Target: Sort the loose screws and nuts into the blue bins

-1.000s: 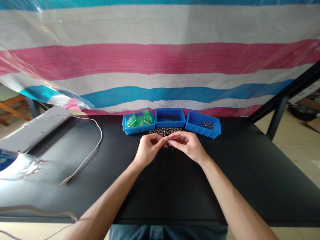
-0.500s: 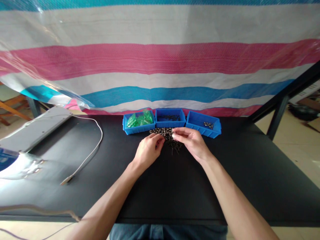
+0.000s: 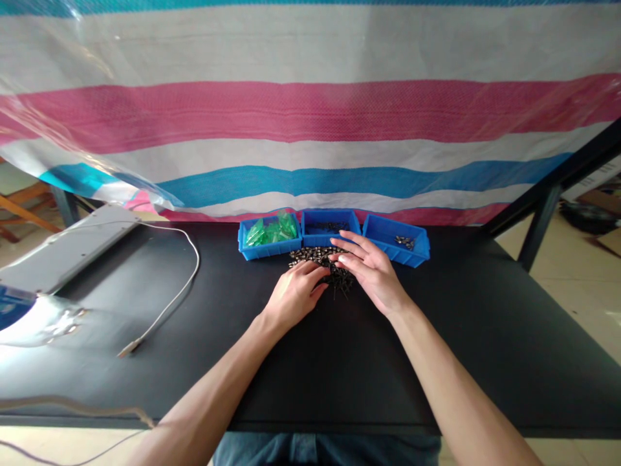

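Note:
A heap of small dark metal screws (image 3: 339, 279) lies on the black table, with brassy-looking pieces along its far side. My left hand (image 3: 295, 285) rests at the heap's left edge, fingers stretched over it and the thumb apart; nothing shows in its grasp. Over the heap's right side is my right hand (image 3: 371, 268), its fingers spread and holding nothing visible. Behind the heap stand three blue bins: the left bin (image 3: 272, 251) holds green plastic pieces (image 3: 272, 230), the middle bin (image 3: 330, 217) small dark parts, and the right bin (image 3: 388, 251) a few small metal parts (image 3: 404, 242).
On the left, a white cable (image 3: 167, 316) curls across the black table (image 3: 194, 382) near a grey metal case (image 3: 72, 243). A clear plastic bag (image 3: 43, 320) lies in front of the case. Striped sheeting (image 3: 310, 113) hangs behind the bins.
My right hand has gone from a pinch to spread fingers. My left hand has moved slightly right, its fingers now reaching farther over the heap.

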The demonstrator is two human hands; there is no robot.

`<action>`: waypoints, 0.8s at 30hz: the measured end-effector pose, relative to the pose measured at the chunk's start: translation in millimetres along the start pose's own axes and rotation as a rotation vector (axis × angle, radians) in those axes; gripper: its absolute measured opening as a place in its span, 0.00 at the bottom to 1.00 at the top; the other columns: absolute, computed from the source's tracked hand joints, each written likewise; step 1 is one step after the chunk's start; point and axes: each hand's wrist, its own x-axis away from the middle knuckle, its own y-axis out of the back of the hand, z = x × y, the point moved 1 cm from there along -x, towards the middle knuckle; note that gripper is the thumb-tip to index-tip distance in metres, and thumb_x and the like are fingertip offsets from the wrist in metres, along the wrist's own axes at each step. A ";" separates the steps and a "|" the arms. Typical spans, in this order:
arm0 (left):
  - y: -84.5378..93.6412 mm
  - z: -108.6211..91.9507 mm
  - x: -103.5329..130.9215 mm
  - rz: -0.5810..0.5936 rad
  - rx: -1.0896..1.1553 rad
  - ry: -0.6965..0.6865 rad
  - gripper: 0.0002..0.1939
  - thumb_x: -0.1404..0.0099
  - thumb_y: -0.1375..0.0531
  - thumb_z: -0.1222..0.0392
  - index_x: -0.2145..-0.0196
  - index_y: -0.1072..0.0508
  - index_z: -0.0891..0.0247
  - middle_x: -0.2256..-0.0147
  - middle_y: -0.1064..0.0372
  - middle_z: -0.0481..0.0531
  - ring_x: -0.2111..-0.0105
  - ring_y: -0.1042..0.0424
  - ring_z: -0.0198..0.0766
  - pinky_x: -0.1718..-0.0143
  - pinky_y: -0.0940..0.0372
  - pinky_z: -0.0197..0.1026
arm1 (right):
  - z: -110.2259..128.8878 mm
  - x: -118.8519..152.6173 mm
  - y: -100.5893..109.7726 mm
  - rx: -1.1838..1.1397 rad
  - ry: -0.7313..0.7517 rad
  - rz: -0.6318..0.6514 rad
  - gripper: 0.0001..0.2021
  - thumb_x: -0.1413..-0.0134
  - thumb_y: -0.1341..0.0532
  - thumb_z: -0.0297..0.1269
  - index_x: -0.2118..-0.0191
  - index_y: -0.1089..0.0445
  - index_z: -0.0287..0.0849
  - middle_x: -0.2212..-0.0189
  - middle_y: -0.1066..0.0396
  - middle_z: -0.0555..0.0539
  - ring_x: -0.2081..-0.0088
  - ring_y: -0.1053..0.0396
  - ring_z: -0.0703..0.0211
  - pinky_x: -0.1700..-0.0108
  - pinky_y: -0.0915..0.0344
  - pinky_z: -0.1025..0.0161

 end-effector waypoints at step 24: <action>14.0 -3.0 -4.4 -0.244 0.641 0.242 0.10 0.40 0.37 0.63 0.63 0.35 0.60 0.69 0.26 0.47 0.70 0.24 0.34 0.65 0.27 0.37 | -0.3 2.1 7.5 0.565 0.094 0.125 0.11 0.45 0.32 0.44 0.58 0.20 0.44 0.66 0.19 0.46 0.66 0.23 0.53 0.64 0.27 0.58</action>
